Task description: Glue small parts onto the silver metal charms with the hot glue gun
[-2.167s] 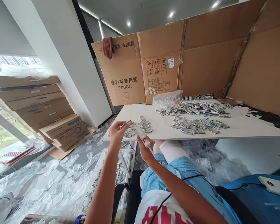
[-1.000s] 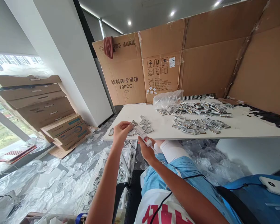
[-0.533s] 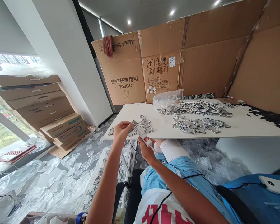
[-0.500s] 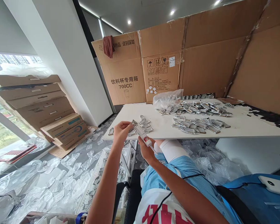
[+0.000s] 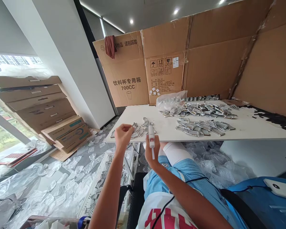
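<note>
Over the table's front left part, my left hand (image 5: 123,136) pinches a small silvery metal piece (image 5: 134,126) between thumb and fingers. My right hand (image 5: 152,150) is wrapped round a white tube-like tool (image 5: 151,135), which stands nearly upright with a thin white rod at its lower end. The tool and the metal piece are apart. Behind both hands, a small group of metal pieces (image 5: 146,122) lies on the white table (image 5: 133,114).
Two larger piles of metal pieces (image 5: 202,126) lie to the right, beside a clear plastic bag (image 5: 171,101). Black strips (image 5: 276,119) are at the far right. Cardboard panels (image 5: 166,41) stand behind the table. Plastic wrappers (image 5: 62,187) cover the floor at left.
The white tool has swung from a slant to nearly upright and moved away from the metal piece in my left hand. My left hand has barely moved.
</note>
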Demonstrator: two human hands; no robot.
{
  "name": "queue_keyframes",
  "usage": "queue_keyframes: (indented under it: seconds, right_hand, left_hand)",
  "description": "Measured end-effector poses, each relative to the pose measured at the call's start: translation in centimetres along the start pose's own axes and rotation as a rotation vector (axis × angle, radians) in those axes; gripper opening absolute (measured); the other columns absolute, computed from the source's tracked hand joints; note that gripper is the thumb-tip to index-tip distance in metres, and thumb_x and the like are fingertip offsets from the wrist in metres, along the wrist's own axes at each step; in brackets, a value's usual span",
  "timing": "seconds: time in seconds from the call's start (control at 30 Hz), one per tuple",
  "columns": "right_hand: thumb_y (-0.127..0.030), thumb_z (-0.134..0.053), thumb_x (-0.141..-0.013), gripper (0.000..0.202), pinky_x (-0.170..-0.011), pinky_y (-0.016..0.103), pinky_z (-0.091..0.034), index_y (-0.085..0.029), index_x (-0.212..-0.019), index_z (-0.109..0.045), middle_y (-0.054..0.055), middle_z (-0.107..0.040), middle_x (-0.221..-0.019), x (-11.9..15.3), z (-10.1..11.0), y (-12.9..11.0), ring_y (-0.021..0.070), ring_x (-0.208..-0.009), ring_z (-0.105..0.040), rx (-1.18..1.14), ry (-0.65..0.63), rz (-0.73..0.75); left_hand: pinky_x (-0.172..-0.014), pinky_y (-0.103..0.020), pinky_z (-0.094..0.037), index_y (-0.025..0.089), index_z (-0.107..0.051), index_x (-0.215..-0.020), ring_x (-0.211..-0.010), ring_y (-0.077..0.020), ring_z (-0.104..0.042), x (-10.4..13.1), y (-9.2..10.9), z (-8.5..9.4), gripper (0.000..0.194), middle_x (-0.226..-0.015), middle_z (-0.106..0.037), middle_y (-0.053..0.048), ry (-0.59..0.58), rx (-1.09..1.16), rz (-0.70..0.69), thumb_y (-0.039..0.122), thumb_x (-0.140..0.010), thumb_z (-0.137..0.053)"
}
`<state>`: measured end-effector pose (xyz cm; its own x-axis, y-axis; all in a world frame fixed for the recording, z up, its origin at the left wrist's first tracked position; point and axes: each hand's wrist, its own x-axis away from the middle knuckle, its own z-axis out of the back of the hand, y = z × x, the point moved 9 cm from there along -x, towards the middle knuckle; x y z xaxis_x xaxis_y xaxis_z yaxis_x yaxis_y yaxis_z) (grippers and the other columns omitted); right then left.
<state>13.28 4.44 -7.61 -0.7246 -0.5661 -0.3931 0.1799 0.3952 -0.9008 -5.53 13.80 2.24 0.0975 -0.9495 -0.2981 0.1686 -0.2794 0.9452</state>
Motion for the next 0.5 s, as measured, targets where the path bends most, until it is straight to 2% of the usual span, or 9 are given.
queue_keyframes:
  seconds: [0.1,0.2,0.33,0.5]
  right_hand:
    - [-0.064,-0.061,-0.103,0.041,-0.075,0.039,-0.047,-0.03,-0.084,-0.048,-0.001,-0.055,-0.086,-2.4,1.7,0.5,0.0225,-0.076,-0.054,0.016,0.101,-0.016]
    - [-0.069,-0.063,-0.1,0.045,-0.074,0.038,-0.047,-0.031,-0.084,-0.046,-0.002,-0.054,-0.082,-3.9,2.5,1.7,0.0218,-0.076,-0.053,0.017,0.142,-0.1]
    - [-0.072,-0.063,-0.1,0.046,-0.073,0.036,-0.048,-0.03,-0.087,-0.049,-0.003,-0.057,-0.079,-4.2,2.2,2.6,0.0214,-0.075,-0.056,-0.023,0.125,-0.199]
    - [-0.075,-0.06,-0.101,0.049,-0.071,0.034,-0.048,-0.027,-0.092,-0.056,0.0,-0.065,-0.085,-5.1,1.8,2.0,0.0203,-0.076,-0.059,-0.043,0.104,-0.184]
  left_hand:
    - [-0.081,-0.036,-0.058,0.02,-0.085,-0.089,-0.087,-0.0239,-0.077,-0.9,-0.2,1.8,0.03,-0.088,-0.083,-0.007,0.071,0.046,-0.005,0.035,-0.063,-0.09]
    - [-0.084,-0.035,-0.058,0.02,-0.084,-0.09,-0.088,-0.023,-0.076,-1.5,-0.4,2.8,0.033,-0.089,-0.083,-0.007,0.095,0.086,0.016,0.034,-0.061,-0.091]
    - [-0.084,-0.035,-0.058,0.02,-0.082,-0.088,-0.089,-0.0231,-0.076,-1.5,-0.4,2.5,0.031,-0.088,-0.083,-0.006,0.072,0.071,0.017,0.034,-0.062,-0.091]
    - [-0.085,-0.036,-0.059,0.021,-0.083,-0.088,-0.091,-0.0243,-0.076,-1.6,-0.6,1.4,0.028,-0.088,-0.082,-0.006,0.012,0.011,-0.003,0.036,-0.066,-0.093]
